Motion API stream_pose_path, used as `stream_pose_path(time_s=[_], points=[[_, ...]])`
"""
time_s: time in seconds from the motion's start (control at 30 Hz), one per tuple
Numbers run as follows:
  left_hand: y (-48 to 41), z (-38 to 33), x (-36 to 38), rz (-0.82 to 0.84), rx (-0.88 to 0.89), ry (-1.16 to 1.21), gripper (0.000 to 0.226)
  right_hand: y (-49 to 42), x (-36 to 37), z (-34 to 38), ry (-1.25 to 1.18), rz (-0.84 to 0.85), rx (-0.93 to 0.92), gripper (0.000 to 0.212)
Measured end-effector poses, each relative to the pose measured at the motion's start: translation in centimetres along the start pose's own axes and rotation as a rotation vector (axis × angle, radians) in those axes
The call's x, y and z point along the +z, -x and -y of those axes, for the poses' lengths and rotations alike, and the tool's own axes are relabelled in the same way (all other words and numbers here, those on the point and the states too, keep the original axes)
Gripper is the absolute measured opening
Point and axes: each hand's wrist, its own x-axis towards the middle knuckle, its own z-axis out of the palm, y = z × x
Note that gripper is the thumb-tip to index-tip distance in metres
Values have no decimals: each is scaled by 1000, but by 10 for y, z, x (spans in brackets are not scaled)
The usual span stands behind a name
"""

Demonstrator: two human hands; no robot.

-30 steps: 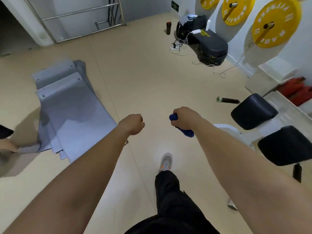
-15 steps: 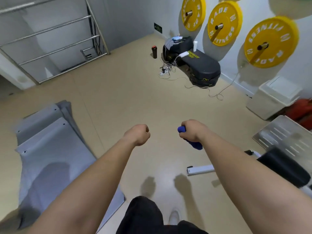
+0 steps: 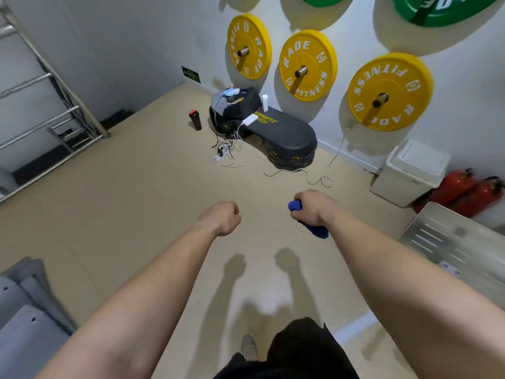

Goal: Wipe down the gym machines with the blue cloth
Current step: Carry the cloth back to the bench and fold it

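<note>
The blue cloth (image 3: 317, 231) is held bunched in the right hand (image 3: 311, 207), out in front of the body and well above the beige floor (image 3: 136, 201). One end is seen poking out at the top of the fist, and the other end hangs out beneath it. The fingers of that hand are curled tightly round the cloth. The left hand (image 3: 222, 217) is held level with it, a little apart, and is closed into a fist with nothing in it. Both forearms are stretched forward, and their shadows are cast on the floor below.

At the bottom edge a leg in dark trousers (image 3: 300, 348) and a grey shoe (image 3: 249, 344) are seen.

Farther ahead, a stack of black pads (image 3: 287, 135) is laid against the white wall. A white power bank (image 3: 249, 121) is set on top of it, and a heap of dark bags or clothing (image 3: 232, 105) is piled at its far end. A dark bottle (image 3: 195, 120) is stood upright on the floor just left of the stack, and a power strip (image 3: 221, 155) lies in front among tangled white cables.

Three yellow weight plates (image 3: 307, 65) are hung on pegs above the pads, and green plates (image 3: 448, 9) are cut off by the top edge. To the right, a white box (image 3: 410, 170) is placed against the wall, with two red fire extinguishers (image 3: 464, 190) just beside it and a slotted metal plate (image 3: 459, 247) nearer the right forearm. Grey mats (image 3: 21, 310) are stacked at the lower left, and a metal railing (image 3: 49, 105) is seen at the upper left.
</note>
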Motion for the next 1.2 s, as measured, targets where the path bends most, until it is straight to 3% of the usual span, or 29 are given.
stream_pose_path(time_s=[0.23,0.73,0.93,1.1,1.2], points=[[-176,-5,-81,33,65,-73,27,-159,-68,-3,-16,-28,20,19],[-530,-104,-235,74,196,29,13,-495,-235,-87,-49,44,75,16],[-665,-125,-263,146,264,17,28,-618,-269,-110,-114,41,146,19],[-760,-135,-281,231,356,264,45,-706,-300,-114,-239,26,221,27],[-799,-139,-295,183,408,335,43,-752,-317,-112,-263,32,184,32]])
